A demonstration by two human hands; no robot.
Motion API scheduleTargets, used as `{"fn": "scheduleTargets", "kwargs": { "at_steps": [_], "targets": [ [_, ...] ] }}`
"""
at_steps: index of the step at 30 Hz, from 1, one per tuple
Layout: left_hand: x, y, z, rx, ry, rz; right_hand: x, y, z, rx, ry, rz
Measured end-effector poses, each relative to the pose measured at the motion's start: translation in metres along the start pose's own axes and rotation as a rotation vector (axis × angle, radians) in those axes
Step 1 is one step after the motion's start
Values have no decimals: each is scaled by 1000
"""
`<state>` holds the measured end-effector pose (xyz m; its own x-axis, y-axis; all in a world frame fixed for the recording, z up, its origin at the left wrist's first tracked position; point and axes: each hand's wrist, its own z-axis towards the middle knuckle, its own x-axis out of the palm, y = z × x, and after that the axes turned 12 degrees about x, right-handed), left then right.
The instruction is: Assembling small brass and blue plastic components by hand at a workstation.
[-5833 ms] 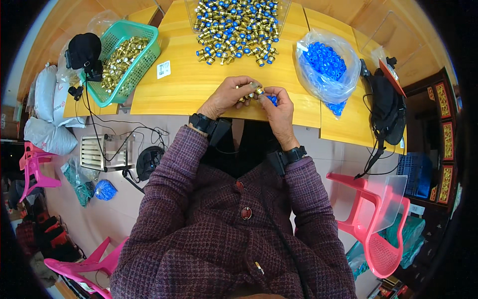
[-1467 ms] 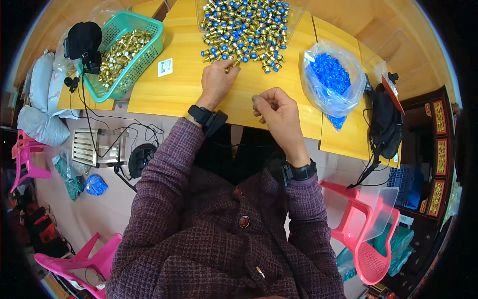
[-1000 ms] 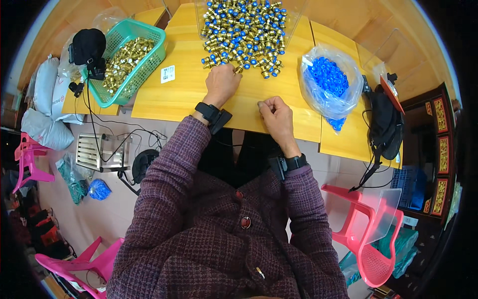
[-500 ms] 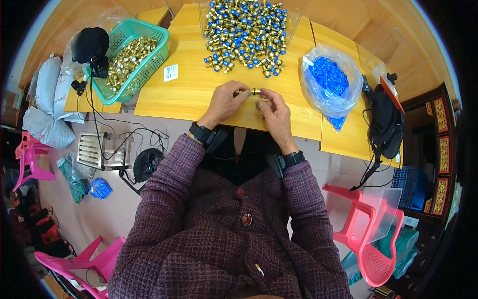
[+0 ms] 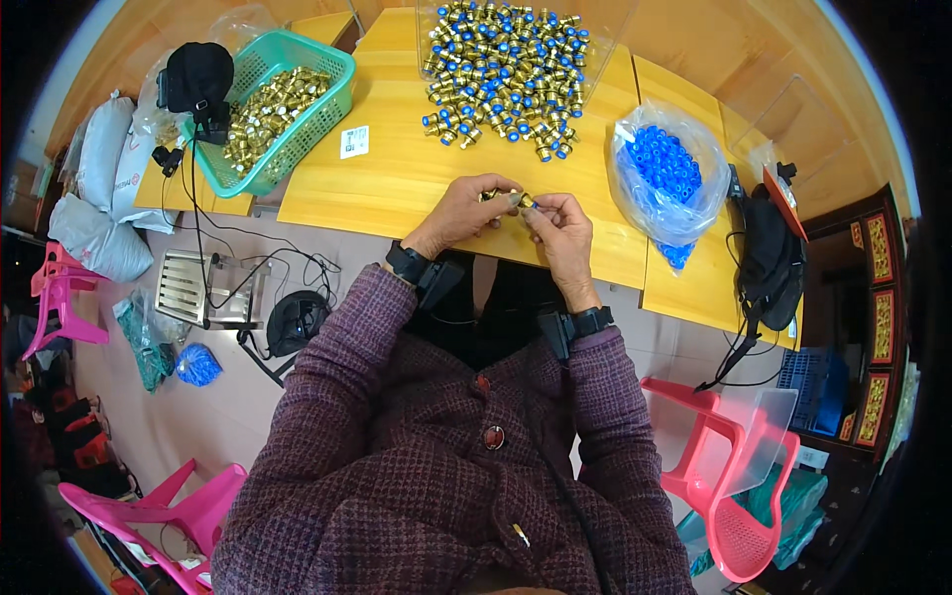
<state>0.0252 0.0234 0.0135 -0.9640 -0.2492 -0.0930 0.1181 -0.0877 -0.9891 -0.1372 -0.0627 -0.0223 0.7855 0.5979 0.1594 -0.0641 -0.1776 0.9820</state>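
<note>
Over the table's near edge, my left hand (image 5: pixel 466 215) is closed with its fingers around a small brass fitting (image 5: pixel 516 198). My right hand (image 5: pixel 565 238) pinches a small blue plastic cap (image 5: pixel 535 205) at the fitting's right end; the fingers partly hide both pieces. Beyond my hands lies a large pile of brass fittings with blue caps (image 5: pixel 506 84). A green basket (image 5: pixel 342 74) at the left holds brass fittings (image 5: pixel 273 119) with no blue showing. To the right, a clear plastic bag (image 5: pixel 635 213) contains many blue caps (image 5: pixel 662 164).
A white label (image 5: pixel 354 142) lies on the yellow wooden table (image 5: pixel 387 89). Black gear with cables (image 5: pixel 198 79) stands by the basket, and a black bag (image 5: pixel 769 248) sits at the table's right end. Pink chairs (image 5: pixel 729 476) and a metal stool (image 5: pixel 203 288) are on the floor.
My right fingers have come to the fitting's end, where a bit of blue now shows. Both hands sit slightly lower and further right in view, as the whole view has shifted a little.
</note>
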Motion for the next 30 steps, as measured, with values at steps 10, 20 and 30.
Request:
{"fn": "scheduleTargets", "kwargs": {
  "at_steps": [10, 20, 30],
  "targets": [
    [-1, 5, 1, -33, 46, -51, 2, 3, -2, 45, 11, -59],
    [-3, 7, 3, -28, 19, -3, 4, 1, -2, 33, 18, -51],
    [1, 11, 3, 10, 6, 30, 5, -1, -2, -42, -31, -205]
  ]
}}
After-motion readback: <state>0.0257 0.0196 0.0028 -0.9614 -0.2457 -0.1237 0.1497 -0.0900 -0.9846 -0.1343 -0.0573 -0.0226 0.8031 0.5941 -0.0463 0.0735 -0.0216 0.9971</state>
